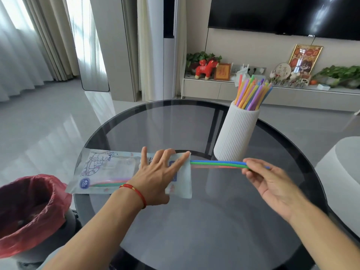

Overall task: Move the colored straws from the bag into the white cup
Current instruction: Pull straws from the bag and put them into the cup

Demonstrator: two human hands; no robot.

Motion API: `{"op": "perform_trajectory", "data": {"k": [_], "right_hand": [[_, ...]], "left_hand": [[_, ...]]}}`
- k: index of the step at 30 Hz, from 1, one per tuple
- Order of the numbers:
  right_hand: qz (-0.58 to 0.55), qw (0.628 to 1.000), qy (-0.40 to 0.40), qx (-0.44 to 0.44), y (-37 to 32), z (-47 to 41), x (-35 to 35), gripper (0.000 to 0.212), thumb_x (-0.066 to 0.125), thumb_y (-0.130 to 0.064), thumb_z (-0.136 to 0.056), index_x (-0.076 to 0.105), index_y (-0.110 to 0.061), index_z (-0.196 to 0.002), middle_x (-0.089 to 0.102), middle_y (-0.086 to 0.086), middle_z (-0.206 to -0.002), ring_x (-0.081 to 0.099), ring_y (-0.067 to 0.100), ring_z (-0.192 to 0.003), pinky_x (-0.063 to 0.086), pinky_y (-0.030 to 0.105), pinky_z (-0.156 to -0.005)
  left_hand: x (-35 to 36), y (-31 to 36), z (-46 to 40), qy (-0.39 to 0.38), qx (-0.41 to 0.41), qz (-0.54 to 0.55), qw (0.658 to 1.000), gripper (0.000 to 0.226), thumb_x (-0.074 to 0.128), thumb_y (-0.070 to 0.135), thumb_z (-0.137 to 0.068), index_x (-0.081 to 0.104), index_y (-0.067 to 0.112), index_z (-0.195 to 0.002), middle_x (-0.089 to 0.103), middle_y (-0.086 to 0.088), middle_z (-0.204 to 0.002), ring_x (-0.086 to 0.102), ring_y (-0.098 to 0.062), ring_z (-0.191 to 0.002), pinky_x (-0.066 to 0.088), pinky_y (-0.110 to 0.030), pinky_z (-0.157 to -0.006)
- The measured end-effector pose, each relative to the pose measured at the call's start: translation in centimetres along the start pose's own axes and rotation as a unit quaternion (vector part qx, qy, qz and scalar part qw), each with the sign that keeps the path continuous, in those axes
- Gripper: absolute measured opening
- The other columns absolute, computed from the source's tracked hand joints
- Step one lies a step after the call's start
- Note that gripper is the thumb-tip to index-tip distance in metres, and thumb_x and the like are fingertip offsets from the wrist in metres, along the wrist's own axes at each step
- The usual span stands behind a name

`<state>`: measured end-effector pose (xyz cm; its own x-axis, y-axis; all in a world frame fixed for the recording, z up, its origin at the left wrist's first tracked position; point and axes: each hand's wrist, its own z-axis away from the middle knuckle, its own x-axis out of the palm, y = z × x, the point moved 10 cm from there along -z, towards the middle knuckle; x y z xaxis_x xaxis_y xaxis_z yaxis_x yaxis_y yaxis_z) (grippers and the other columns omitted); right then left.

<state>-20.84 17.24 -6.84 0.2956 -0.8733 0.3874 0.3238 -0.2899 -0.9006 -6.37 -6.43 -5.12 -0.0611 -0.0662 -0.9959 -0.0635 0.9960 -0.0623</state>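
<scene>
Straws point(216, 164), blue, green and red, stick halfway out of the bag point(109, 170) on the round glass table point(194, 221). A TV point(282, 14) hangs on the far wall. A bin point(29, 207) with a red liner sits at the left. The white cup point(236, 133) holds many straws. The left hand point(157, 176) presses flat on the bag. The right hand point(272, 184) pinches the straw ends.

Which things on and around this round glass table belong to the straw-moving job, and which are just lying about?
Belonging to the job:
clear printed plastic bag, pressed flat by the left hand
blue and green straws, pinched by the right hand
ribbed white cup holding coloured straws

Lying about:
red-lined bin
red toy horse
potted plants
</scene>
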Motion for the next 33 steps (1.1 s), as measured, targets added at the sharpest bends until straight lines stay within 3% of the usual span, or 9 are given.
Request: {"op": "perform_trajectory", "data": {"k": [4,6,10,15,22,25,28,30,33], "right_hand": [[-0.045,0.997,0.008,-0.061,-2.7,0.4,-1.0,0.015,0.078,-0.012,-0.074,0.075,-0.006,-0.087,0.069,0.001,-0.084,0.063,0.006,-0.059,0.049,0.012,-0.050],[-0.058,0.995,-0.014,-0.085,-3.7,1.0,-0.3,0.004,0.074,-0.012,-0.078,0.077,-0.010,-0.080,0.067,0.001,-0.088,0.059,0.005,-0.058,0.044,0.011,-0.048],[-0.072,0.989,-0.053,-0.120,-5.0,1.9,1.0,0.013,0.073,-0.014,-0.084,0.078,-0.019,-0.073,0.068,-0.001,-0.088,0.055,0.002,-0.055,0.045,0.009,-0.051],[0.076,0.981,-0.134,-0.122,-2.6,2.5,4.5,0.024,0.073,-0.037,-0.095,0.076,-0.014,-0.102,0.065,0.002,-0.088,0.056,0.012,-0.056,0.039,0.018,-0.043],[0.302,0.930,-0.051,-0.203,-2.3,3.1,6.8,0.033,0.062,-0.019,-0.105,0.071,-0.002,-0.078,0.065,0.020,-0.054,0.055,0.027,-0.044,0.049,0.028,-0.044],[0.377,0.884,-0.006,-0.278,-6.4,3.8,6.6,0.034,0.062,-0.017,-0.105,0.071,-0.008,-0.074,0.067,0.013,-0.050,0.056,0.031,-0.037,0.051,0.030,-0.044],[0.470,0.821,0.011,-0.324,-8.2,4.0,7.2,0.037,0.062,-0.028,-0.103,0.070,-0.018,-0.068,0.068,0.001,-0.047,0.059,0.018,-0.033,0.050,0.018,-0.042],[0.532,0.785,0.016,-0.317,-7.2,3.1,7.6,0.042,0.062,-0.031,-0.101,0.065,-0.022,-0.060,0.067,-0.002,-0.046,0.059,0.010,-0.031,0.049,0.014,-0.041],[0.551,0.793,0.000,-0.260,-3.9,1.3,6.9,0.044,0.063,-0.033,-0.102,0.065,-0.019,-0.060,0.068,0.002,-0.046,0.065,0.012,-0.036,0.059,0.025,-0.048]], "left_hand": [[0.4,1.2,-0.2,-0.031,-0.018,0.133,0.990,0.106,0.035,0.095,-0.066,-0.007,0.046,-0.151,0.017,-0.005,-0.158,0.013,-0.025,-0.148,0.001,-0.073,-0.115],[-0.2,2.6,-0.7,-0.003,-0.006,0.152,0.988,0.087,0.022,0.091,-0.075,0.015,0.045,-0.148,0.026,-0.004,-0.154,0.022,-0.023,-0.145,0.005,-0.071,-0.116],[-0.7,5.0,-1.3,0.051,0.028,0.115,0.992,0.043,0.027,0.061,-0.098,0.047,0.029,-0.118,0.044,0.002,-0.133,0.041,-0.021,-0.123,0.024,-0.061,-0.111],[-0.1,6.3,-1.3,0.042,0.047,0.094,0.994,0.041,0.019,0.050,-0.102,0.048,0.022,-0.110,0.048,-0.001,-0.127,0.044,-0.025,-0.112,0.028,-0.060,-0.108],[1.4,5.8,-1.3,0.007,0.037,0.111,0.993,0.048,0.026,0.060,-0.099,0.044,0.026,-0.128,0.046,0.001,-0.134,0.040,-0.022,-0.126,0.023,-0.061,-0.113],[2.4,4.7,-1.3,-0.004,0.021,0.090,0.996,0.053,0.022,0.060,-0.099,0.035,0.029,-0.140,0.042,0.002,-0.142,0.035,-0.023,-0.131,0.023,-0.057,-0.113],[2.9,4.7,-1.5,-0.011,0.018,0.090,0.996,0.051,0.022,0.057,-0.101,0.034,0.030,-0.142,0.040,0.001,-0.145,0.032,-0.023,-0.134,0.019,-0.057,-0.115],[2.9,5.1,-1.8,-0.009,0.020,0.093,0.995,0.051,0.021,0.057,-0.101,0.034,0.031,-0.142,0.040,0.000,-0.145,0.031,-0.024,-0.135,0.018,-0.057,-0.116],[2.9,5.7,-1.9,-0.004,0.029,0.104,0.994,0.051,0.020,0.058,-0.100,0.034,0.032,-0.142,0.040,-0.001,-0.144,0.030,-0.024,-0.136,0.016,-0.058,-0.116]]}}
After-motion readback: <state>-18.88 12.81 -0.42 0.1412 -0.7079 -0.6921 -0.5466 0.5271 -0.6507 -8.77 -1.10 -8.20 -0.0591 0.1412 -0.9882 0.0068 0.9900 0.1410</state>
